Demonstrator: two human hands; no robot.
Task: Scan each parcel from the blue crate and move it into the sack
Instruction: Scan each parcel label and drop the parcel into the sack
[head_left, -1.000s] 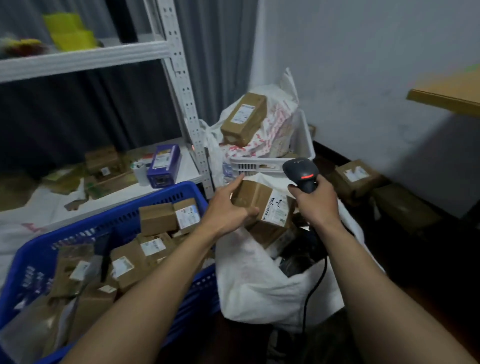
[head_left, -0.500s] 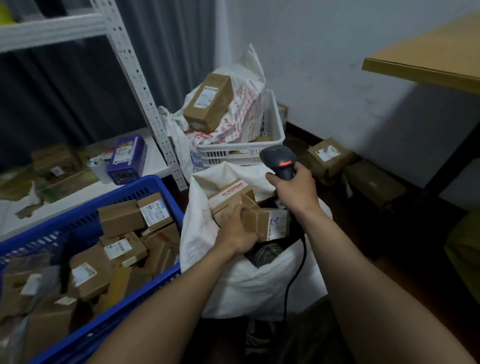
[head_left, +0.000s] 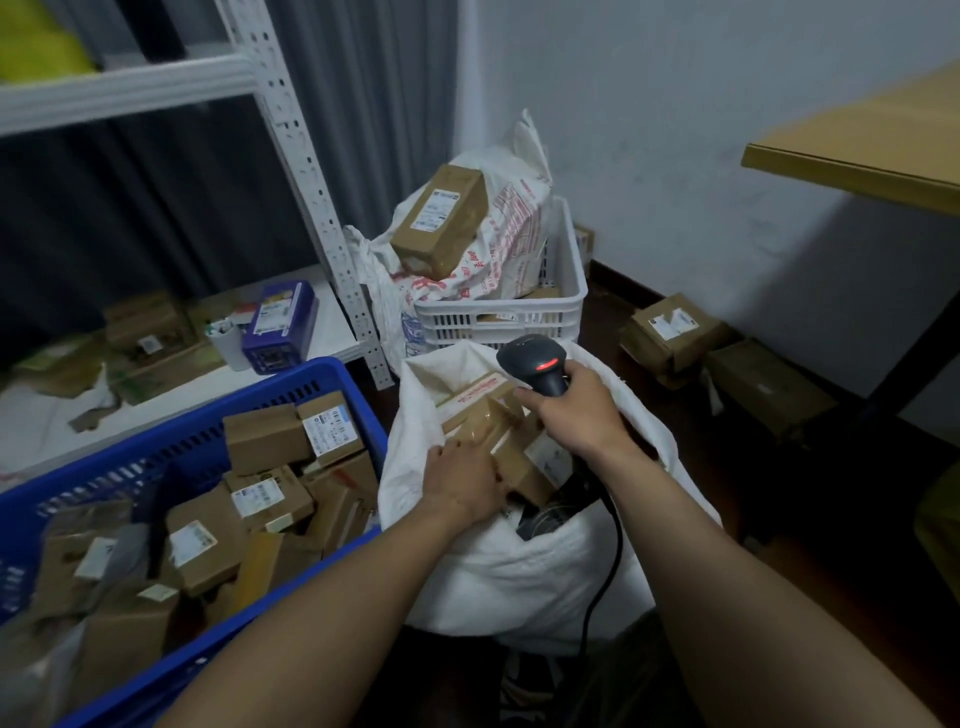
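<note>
left hand (head_left: 462, 483) down in the mouth of the white sack (head_left: 519, 571), fingers seemingly curled round a brown parcel (head_left: 511, 452), right hand (head_left: 576, 415) wrapped tight round the scanner (head_left: 535, 364) just above, blue crate (head_left: 291, 379) right alongside

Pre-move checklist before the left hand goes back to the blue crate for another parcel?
1. Parcel in sack: ok, parcel lies inside the sack mouth.
2. Parcel released: cannot tell, left hand rests on it, fingers hidden.
3. Scanner in grip: ok, right hand holds the scanner, red light on.
4. Parcels left: ok, blue crate holds many.
5. Cable clear of sack: not ok, cable drapes down its front.
</note>
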